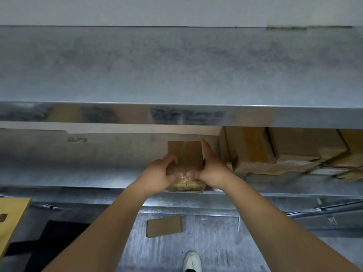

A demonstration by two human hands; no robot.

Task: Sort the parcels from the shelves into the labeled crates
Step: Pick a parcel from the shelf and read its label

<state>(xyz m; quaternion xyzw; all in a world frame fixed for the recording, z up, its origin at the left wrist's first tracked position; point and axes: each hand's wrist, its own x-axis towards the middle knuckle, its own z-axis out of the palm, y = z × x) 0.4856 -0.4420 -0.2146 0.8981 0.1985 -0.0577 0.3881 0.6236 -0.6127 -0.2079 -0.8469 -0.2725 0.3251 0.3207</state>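
A small brown parcel (185,157) is held at the front edge of the middle shelf (78,177), between both hands. The left hand (159,174) is curled round its left side, fingers over the top and thumb along the near face. The right hand (213,169) is clamped on its right side, fingers laid up along the edge and thumb meeting the left thumb at the taped near face. The parcel sits partly on the shelf lip, tilted slightly toward the camera.

To the right on the same shelf, a pile of cardboard boxes (284,154) is stacked unevenly, some tilted, just beside the right hand. The shelf above (176,65) is seen bare across its galvanised surface.

On the lowest level (216,242), a flat cardboard piece (164,226) lies alone. At the far left, part of a tan carton (10,218) is noted; its contents cannot be told. A white shoe (192,261) is visible at the bottom edge
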